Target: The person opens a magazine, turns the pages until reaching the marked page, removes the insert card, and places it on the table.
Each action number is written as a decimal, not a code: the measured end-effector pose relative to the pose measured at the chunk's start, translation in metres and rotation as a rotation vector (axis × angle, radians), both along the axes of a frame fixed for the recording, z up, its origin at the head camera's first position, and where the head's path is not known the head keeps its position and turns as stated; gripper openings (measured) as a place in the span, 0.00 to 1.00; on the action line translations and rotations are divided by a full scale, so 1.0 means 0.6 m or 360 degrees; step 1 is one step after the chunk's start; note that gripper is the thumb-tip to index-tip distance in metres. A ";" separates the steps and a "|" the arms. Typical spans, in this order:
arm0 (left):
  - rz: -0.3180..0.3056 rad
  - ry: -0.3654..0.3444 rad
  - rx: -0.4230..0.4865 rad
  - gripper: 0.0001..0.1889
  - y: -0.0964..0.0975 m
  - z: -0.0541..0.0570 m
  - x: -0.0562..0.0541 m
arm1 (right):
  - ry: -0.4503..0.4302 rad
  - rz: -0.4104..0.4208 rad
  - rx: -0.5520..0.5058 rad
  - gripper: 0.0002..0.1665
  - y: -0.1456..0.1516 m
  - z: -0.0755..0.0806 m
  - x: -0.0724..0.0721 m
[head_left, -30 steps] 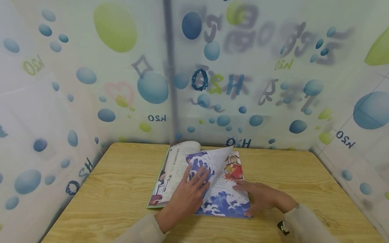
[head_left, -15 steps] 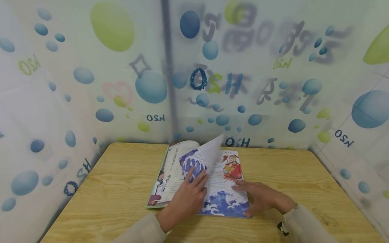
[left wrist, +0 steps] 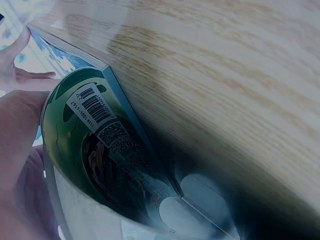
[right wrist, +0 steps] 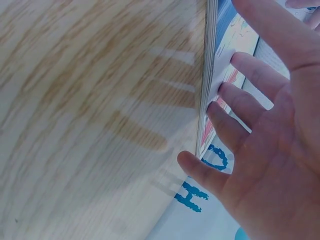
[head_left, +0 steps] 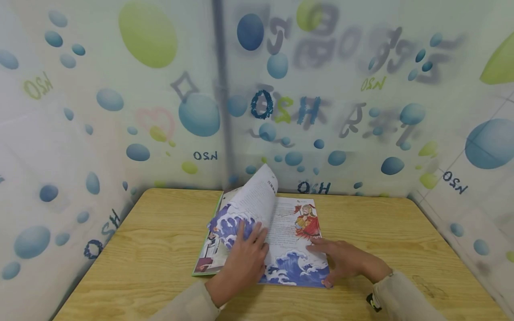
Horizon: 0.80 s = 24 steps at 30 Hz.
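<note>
An illustrated magazine (head_left: 295, 243) lies open on the table, its right page showing a red-robed figure and blue waves. One loose leaf (head_left: 257, 194) stands curled over the left side, its top corner pointing up. My left hand (head_left: 246, 258) lies with extended fingers on the wave print at the lower part of that leaf. In the left wrist view the green cover (left wrist: 75, 117), with a barcode, bows up from the wood beside this hand. My right hand (head_left: 347, 259) rests at the right page's edge, thumb by the bottom corner; the right wrist view shows its fingers (right wrist: 252, 112) spread along the page edges.
The wooden table (head_left: 160, 232) extends around the magazine on all sides. Behind it hangs a pale curtain (head_left: 341, 89) printed with blue and green drops, which also closes in both sides. A small dark tag (head_left: 374, 303) shows by the right sleeve.
The leaf has swung from the right side over to the left, covering most of the left page. My left hand shifted slightly left with it. The right hand stays in place.
</note>
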State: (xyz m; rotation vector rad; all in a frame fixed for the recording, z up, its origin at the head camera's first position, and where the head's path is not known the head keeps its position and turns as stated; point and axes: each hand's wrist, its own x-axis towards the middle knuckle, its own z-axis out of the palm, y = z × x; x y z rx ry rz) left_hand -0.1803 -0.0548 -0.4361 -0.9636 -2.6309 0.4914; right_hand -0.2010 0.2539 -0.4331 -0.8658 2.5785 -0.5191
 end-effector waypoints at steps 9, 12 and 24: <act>0.0063 -0.0036 0.0145 0.21 -0.005 -0.005 0.006 | 0.0006 0.0004 -0.0001 0.57 0.000 0.001 0.001; 0.0089 -0.0120 0.0207 0.22 -0.007 -0.004 0.007 | 0.0009 0.0006 0.0005 0.57 -0.001 0.002 0.001; 0.0157 -0.0344 0.0329 0.25 -0.013 -0.005 0.005 | 0.0003 -0.0011 0.0009 0.57 0.000 -0.001 0.001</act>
